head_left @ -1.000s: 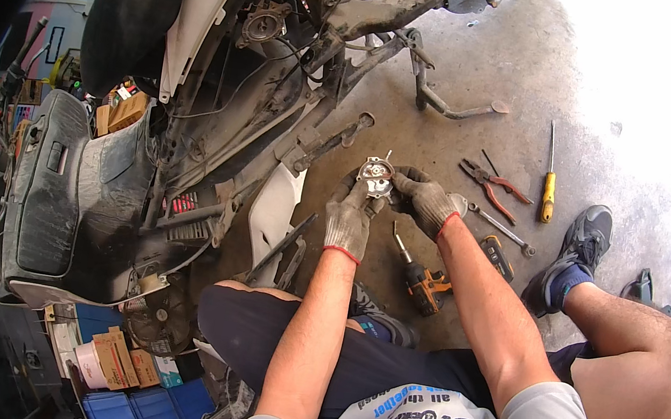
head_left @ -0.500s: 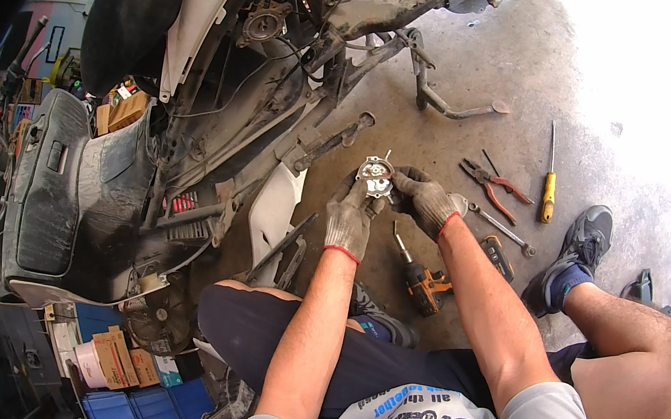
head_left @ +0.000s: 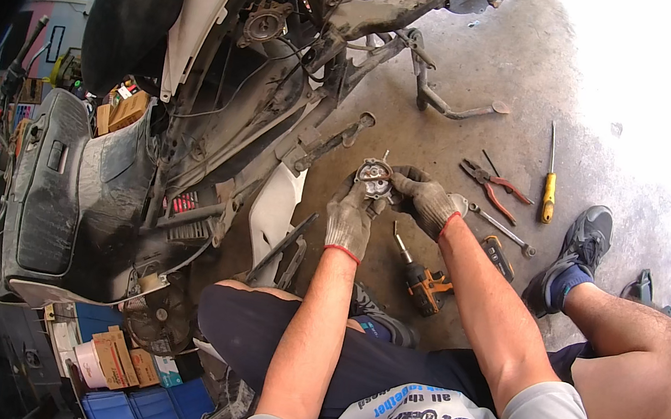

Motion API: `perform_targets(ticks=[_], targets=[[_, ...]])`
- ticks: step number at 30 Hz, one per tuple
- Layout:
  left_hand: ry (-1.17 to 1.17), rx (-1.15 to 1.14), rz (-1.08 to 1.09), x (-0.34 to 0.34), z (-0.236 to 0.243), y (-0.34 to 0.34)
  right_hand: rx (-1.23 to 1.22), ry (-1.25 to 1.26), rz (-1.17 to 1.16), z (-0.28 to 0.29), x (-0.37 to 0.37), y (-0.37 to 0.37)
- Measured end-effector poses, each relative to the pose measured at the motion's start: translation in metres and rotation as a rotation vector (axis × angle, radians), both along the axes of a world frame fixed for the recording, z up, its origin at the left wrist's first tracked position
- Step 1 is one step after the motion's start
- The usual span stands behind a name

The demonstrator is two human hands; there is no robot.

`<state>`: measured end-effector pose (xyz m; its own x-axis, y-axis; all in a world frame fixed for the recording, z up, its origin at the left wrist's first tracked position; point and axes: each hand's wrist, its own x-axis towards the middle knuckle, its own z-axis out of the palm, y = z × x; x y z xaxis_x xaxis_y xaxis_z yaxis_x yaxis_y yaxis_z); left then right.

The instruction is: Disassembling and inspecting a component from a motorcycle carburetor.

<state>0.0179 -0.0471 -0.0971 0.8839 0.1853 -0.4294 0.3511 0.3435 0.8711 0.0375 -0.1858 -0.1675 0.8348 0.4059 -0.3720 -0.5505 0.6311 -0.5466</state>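
Note:
Above the concrete floor, a small round metal housing point(head_left: 375, 180) with an open, shiny inner face sits between my gloved hands. My left hand point(head_left: 349, 220), in a grey work glove with a red cuff, grips it from below and from the left. On the right side of the housing, the fingers of my right hand point(head_left: 426, 198) are bent in at its edge, the thumb under it. Whether the right fingertips pinch the rim or some small piece is too small to make out. A black and orange cordless drill point(head_left: 425, 289) lies below my hands.
Pliers with red handles point(head_left: 496, 191), a yellow-handled screwdriver point(head_left: 550, 192), a wrench point(head_left: 508, 232) and a battery pack point(head_left: 498, 256) lie on the floor to the right. A stripped scooter frame point(head_left: 275, 124) fills the left, its stand point(head_left: 452, 110) reaching out. Boxes point(head_left: 116, 357) stand lower left.
The metal housing has tilted slightly in my hands, so its inner face catches the light differently. Both arms and the tools stay where they were.

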Motion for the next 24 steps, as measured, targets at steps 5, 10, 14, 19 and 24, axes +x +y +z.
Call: perform_targets(ticks=[5, 10, 14, 19, 24], targets=[[-0.022, 0.022, -0.017, -0.0004, -0.0008, 0.0002, 0.008, -0.006, -0.009, -0.0013, -0.0003, 0.0006], [-0.015, 0.044, -0.009, -0.0001, 0.0011, -0.0027, 0.002, -0.012, -0.007, -0.0039, -0.0005, 0.0003], [-0.024, 0.049, -0.026, -0.0003, 0.0006, -0.0012, 0.008, -0.017, -0.005, -0.0062, 0.0004, 0.0016], [-0.033, 0.083, -0.035, -0.0011, 0.0022, -0.0039, 0.0, -0.01, -0.001, -0.0065, 0.0006, 0.0028], [-0.049, 0.172, 0.008, 0.0004, -0.0015, -0.0048, -0.04, -0.016, 0.007, -0.0052, 0.0011, 0.003]])
